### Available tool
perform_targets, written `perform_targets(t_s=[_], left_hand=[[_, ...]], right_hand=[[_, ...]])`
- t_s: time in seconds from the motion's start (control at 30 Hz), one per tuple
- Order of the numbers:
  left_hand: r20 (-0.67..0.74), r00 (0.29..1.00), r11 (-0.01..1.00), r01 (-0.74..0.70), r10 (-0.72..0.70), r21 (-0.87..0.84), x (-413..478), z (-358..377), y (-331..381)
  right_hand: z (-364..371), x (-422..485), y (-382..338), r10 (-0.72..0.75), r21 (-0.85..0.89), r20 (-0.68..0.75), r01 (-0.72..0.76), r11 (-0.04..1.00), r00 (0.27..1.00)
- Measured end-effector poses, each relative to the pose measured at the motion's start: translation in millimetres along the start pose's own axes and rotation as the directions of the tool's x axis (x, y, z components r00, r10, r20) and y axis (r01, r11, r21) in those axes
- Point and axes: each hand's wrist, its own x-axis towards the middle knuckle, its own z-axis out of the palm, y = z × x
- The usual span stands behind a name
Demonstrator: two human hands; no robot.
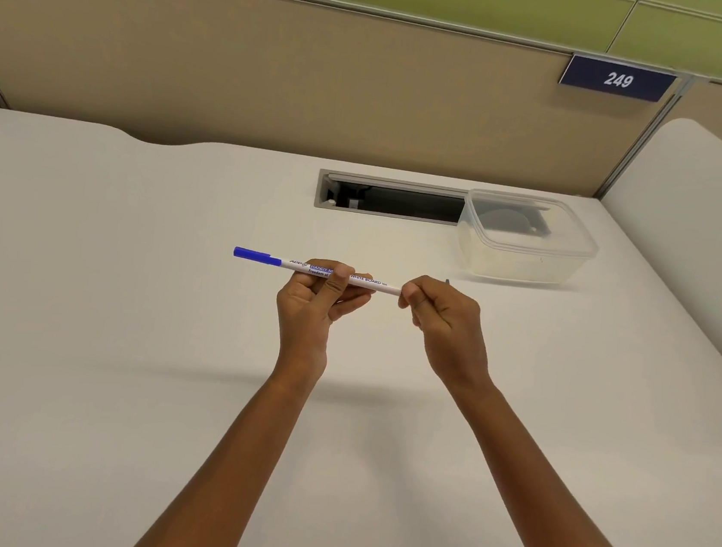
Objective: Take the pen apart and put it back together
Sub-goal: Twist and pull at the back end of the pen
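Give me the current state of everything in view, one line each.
pen: held level above the desk, blue cap on at its left end
left hand: grip closed on the barrel's middle
right hand: pinching the pen's right end
plastic container: lidded, apparently empty
desk: cable hatch open

Glossy plastic pen [301, 266], matt desk [123, 291].

Desk clutter and surroundings

A clear plastic tub [527, 238] sits near the desk's [123, 291] far right corner, overlapping a cable slot [390, 198]; a number plate [618, 80] reading 249 hangs on the partition [282, 75].
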Motion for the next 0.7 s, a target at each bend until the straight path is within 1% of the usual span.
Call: perform_targets(t_s=[0.07,0.1,0.13,0.17,0.2,0.23,0.27,0.3,0.33,0.37,0.4,0.43,0.47,0.57,0.63,0.7], left_hand=[[0.008,1.0,1.0,-0.004,0.004,0.003,1,1,0],[0.009,1.0,1.0,-0.006,0.006,0.006,1,2,0],[0.009,1.0,1.0,-0.008,0.008,0.009,1,3,0],[0.009,1.0,1.0,-0.009,0.009,0.013,1,3,0],[0.008,1.0,1.0,-0.01,0.01,0.017,1,4,0],[0.007,1.0,1.0,-0.011,0.011,0.02,1,4,0],[0.004,1.0,1.0,-0.01,0.01,0.019,1,4,0],[-0.002,1.0,1.0,-0.009,0.009,0.017,1,4,0],[-0.009,1.0,1.0,-0.006,0.006,0.012,1,4,0],[-0.019,1.0,1.0,-0.004,0.004,0.006,1,3,0],[-0.028,1.0,1.0,-0.002,0.002,0.0,1,2,1],[-0.034,0.999,1.0,-0.002,0.002,-0.004,1,1,2],[-0.036,0.999,1.0,-0.003,0.003,-0.008,2,1,2],[-0.035,0.999,1.0,-0.004,0.004,-0.006,2,1,3],[-0.036,0.999,1.0,0.0,0.0,-0.006,1,1,3],[-0.034,0.999,1.0,0.006,-0.006,-0.015,-1,1,3]], right_hand=[[2,1,-3,0.13,0.15,0.04,-0.135,0.979,0.991],[2,3,-6,0.215,0.262,0.071,-0.226,0.938,0.974],[2,5,-8,0.302,0.365,0.116,-0.323,0.873,0.946],[2,7,-10,0.37,0.433,0.166,-0.405,0.805,0.914],[2,9,-11,0.416,0.462,0.203,-0.461,0.757,0.886],[2,10,-11,0.44,0.455,0.216,-0.488,0.745,0.872],[2,9,-11,0.433,0.416,0.197,-0.475,0.776,0.88],[2,7,-10,0.392,0.346,0.151,-0.42,0.839,0.908],[2,4,-9,0.311,0.239,0.096,-0.325,0.915,0.946],[1,1,-6,0.199,0.101,0.055,-0.204,0.974,0.978],[1,-3,-3,0.078,-0.034,0.04,-0.077,0.996,0.996],[1,-6,-1,-0.021,-0.138,0.04,0.026,0.99,0.999],[1,-8,1,-0.089,-0.199,0.037,0.095,0.975,0.995],[1,-8,2,-0.241,-0.305,-0.012,0.226,0.925,0.971],[-2,-6,2,-0.323,-0.384,-0.008,0.295,0.875,0.946],[-5,-3,2,-0.341,-0.402,0.022,0.32,0.858,0.94]])
